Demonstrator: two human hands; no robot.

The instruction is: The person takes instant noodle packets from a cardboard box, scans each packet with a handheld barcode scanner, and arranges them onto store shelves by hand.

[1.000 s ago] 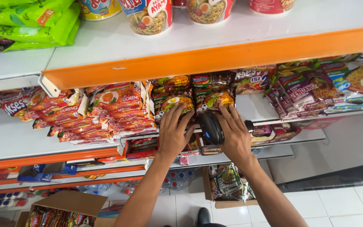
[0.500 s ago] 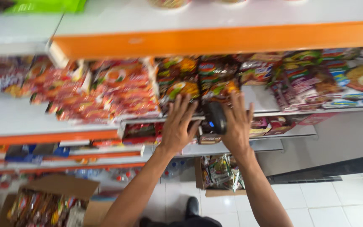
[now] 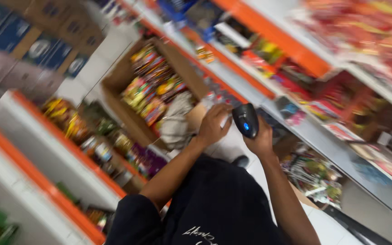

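Handheld black barcode scanner (image 3: 246, 120) sits upright in the right hand (image 3: 260, 138), fingers wrapped round its grip, just beside the left hand (image 3: 213, 124), whose blurred fingers curl near a small pale item above the open cardboard box (image 3: 128, 77) of colourful packets.

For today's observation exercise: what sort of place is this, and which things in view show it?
Probably a grocery shop aisle: orange-edged shelves stacked with packets, an open carton of snacks on the floor, and a black handheld scanner in the right hand.
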